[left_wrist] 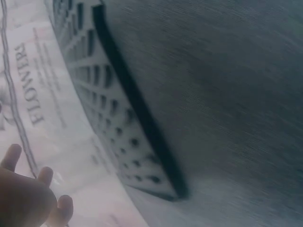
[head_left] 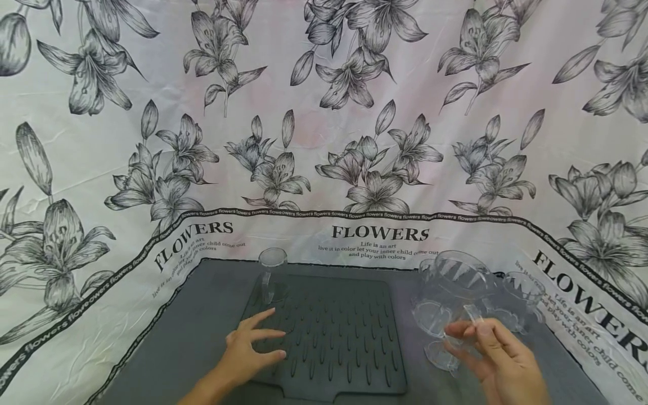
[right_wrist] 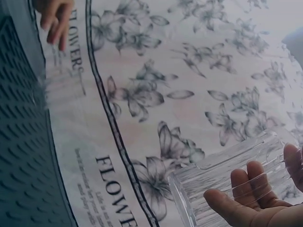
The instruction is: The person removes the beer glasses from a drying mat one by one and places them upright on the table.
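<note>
A clear ribbed cup [right_wrist: 203,184] lies in front of the fingers of my right hand [head_left: 506,354] in the right wrist view. In the head view, that thumb and forefinger pinch a narrow clear handle [head_left: 473,315] below a large clear round rim [head_left: 463,270]. Over the left part of a dark pegged drying mat [head_left: 349,389], my left hand [head_left: 245,349] has its fingers spread and holds nothing. A clear cup with a round top [head_left: 273,257] and a handle stands at the mat's back left corner, beyond the left fingertips.
More clear cups [head_left: 523,287] cluster to the right of the mat, overlapping one another. A smaller clear piece [head_left: 441,355] lies nearer, beside the right fingers. A flower-printed cloth [head_left: 374,244] borders the dark table [head_left: 167,337] at the back and sides.
</note>
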Tool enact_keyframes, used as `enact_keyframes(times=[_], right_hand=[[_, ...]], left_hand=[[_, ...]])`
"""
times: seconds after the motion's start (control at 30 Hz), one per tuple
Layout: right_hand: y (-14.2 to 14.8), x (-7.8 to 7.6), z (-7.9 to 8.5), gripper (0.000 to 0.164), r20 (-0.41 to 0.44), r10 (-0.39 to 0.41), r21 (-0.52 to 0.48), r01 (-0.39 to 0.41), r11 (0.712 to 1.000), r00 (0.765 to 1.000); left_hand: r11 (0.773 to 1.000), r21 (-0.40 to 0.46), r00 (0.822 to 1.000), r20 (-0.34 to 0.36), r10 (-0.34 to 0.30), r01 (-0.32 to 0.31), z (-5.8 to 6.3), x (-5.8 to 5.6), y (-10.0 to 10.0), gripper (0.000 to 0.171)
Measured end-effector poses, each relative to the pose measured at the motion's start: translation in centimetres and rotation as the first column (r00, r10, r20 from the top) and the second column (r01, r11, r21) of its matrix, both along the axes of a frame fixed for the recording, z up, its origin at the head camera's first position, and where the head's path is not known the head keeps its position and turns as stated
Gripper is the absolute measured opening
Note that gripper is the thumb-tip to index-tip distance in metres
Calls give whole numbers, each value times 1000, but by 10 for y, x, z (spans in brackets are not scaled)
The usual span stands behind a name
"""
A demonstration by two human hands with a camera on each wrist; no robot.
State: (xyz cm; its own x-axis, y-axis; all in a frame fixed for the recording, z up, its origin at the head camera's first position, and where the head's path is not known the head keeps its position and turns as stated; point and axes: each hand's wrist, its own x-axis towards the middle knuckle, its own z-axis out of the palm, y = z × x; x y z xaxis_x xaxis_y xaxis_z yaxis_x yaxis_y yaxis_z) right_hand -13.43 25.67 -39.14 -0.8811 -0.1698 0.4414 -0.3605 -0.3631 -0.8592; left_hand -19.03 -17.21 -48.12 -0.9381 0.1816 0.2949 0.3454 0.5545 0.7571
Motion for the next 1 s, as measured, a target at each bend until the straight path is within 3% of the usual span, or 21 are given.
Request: enact_keyframes(times=[0.17, 0.27, 0.4, 0.67, 0.83, 1.0], right_hand=[[22, 0, -2, 29, -28, 39, -95, -42, 995, 999], [37, -1, -8, 33, -60, 101, -154, -109, 982, 993], [55, -3, -18, 36, -71, 115, -192, -126, 973, 991], [80, -1, -26, 27, -24, 10, -184, -15, 983, 1000], [91, 0, -31, 26, 10, -55, -180, 56, 982, 998], [105, 0, -39, 28, 31, -51, -85, 53, 995, 998]], left_hand=[[998, -19, 998, 29, 52, -52, -11, 0, -17, 22], [997, -35, 996, 52, 77, -75, -17, -1, -25, 23], [993, -63, 992, 73, 107, -102, -25, -1, -36, 28], [984, -91, 968, 186, 166, -151, -38, 1, -54, 34], [981, -104, 963, 200, 181, -163, -42, 1, -59, 34], [974, -143, 956, 215, 202, -174, -50, 1, -63, 32]])
